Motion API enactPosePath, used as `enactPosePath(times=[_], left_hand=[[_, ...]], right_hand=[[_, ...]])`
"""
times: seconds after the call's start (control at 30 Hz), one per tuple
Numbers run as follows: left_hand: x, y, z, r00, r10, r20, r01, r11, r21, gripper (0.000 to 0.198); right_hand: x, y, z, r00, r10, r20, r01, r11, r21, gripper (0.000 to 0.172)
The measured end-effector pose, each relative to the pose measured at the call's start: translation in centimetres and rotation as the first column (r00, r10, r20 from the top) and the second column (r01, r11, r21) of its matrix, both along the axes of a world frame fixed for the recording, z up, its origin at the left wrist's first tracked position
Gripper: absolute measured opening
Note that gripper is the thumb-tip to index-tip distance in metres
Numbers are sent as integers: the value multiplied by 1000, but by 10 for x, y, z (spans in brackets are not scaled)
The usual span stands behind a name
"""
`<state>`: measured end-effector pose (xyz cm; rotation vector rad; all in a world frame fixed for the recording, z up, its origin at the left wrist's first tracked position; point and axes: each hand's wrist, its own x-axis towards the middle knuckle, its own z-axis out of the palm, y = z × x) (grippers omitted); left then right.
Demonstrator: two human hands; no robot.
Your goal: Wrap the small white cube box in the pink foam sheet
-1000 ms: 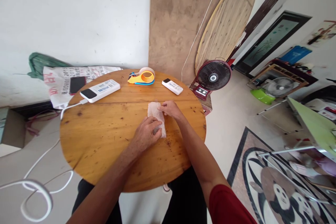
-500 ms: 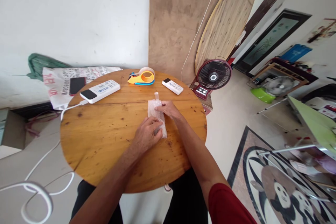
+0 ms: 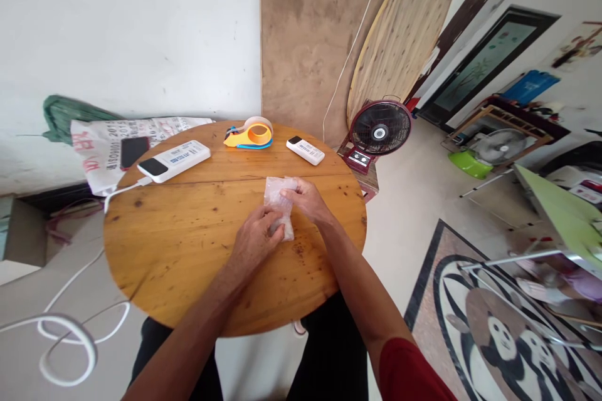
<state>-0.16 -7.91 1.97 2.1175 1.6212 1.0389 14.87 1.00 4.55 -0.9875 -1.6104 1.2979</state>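
Note:
A small bubble-wrap packet (image 3: 278, 193) lies on the round wooden table (image 3: 188, 232) in front of me. My right hand (image 3: 305, 199) pinches its upper right part, thumb on top of the wrap. At its lower left side, my left hand (image 3: 258, 232) grips the packet's edge with bent fingers. Whatever is inside the wrap cannot be made out. Beyond the hands stands an orange and blue tape dispenser (image 3: 249, 135), with a small white device (image 3: 305, 150) with a dark end to its right.
A larger white power strip-like device (image 3: 176, 161) with a white cable (image 3: 126, 188) lies at the table's left. Behind it are a dark phone-like slab (image 3: 134, 151) and a printed white sack (image 3: 94, 153). A dark red fan (image 3: 380, 130) stands beyond the right edge.
The clear strip that stuck out past the packet's far end is now folded down or covered by my right hand. My right fingers have shifted to the packet's upper right corner.

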Motion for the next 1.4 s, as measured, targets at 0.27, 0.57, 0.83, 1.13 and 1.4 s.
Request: enactPosePath(times=[0.27, 0.57, 0.83, 1.13, 1.4], left_hand=[[7, -11, 1, 955, 295, 27, -293, 955, -52, 42], [3, -7, -6, 994, 74, 75, -78, 996, 46, 21], [-9, -15, 1, 994, -89, 67, 87, 996, 26, 23], [-27, -28, -4, 975, -187, -119, 196, 978, 68, 45], [-21, -10, -3, 964, -267, 5, 266, 963, 47, 37]], right_hand=[[12, -37, 15, 988, 41, 151, -52, 996, 69, 26], [9, -92, 3, 978, -78, 194, 22, 961, 275, 12], [11, -102, -4, 965, -108, 238, 1, 911, 413, 13], [17, -108, -25, 925, -158, 346, -75, 815, 574, 24], [19, -104, -26, 887, -184, 424, -115, 800, 589, 32]])
